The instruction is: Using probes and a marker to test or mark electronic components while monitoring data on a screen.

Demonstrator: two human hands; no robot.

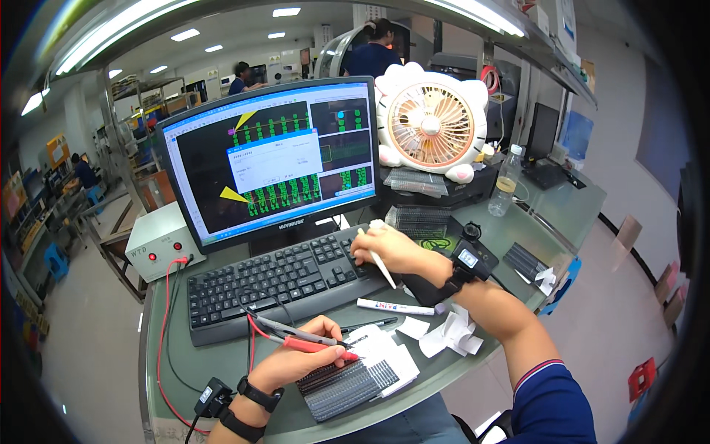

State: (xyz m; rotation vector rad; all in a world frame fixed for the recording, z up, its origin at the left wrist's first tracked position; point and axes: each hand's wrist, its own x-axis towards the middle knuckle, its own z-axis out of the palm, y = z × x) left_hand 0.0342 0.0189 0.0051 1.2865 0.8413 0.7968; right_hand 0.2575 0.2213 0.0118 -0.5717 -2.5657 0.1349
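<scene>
My left hand (pixel 292 364) is closed around a red test probe (pixel 307 345) and a grey probe (pixel 288 330). Their tips point to the right, over a dark ribbed panel of small parts (pixel 346 388) that lies with white paper (pixel 388 351) at the near table edge. On the number pad of the black keyboard (pixel 255 285) rests my right hand (pixel 399 250), which also grips a slim white pen-like stick (pixel 382 268). A monitor (pixel 274 159) behind the keyboard shows a light dialog box over green board patterns.
A white paint marker (pixel 396 306) and crumpled paper (pixel 451 334) lie near my right forearm. Behind stand a white cat-shaped fan (pixel 429 126) and a plastic bottle (pixel 504 185). A grey box (pixel 159 244) with a red lead sits left. Other people work in the background.
</scene>
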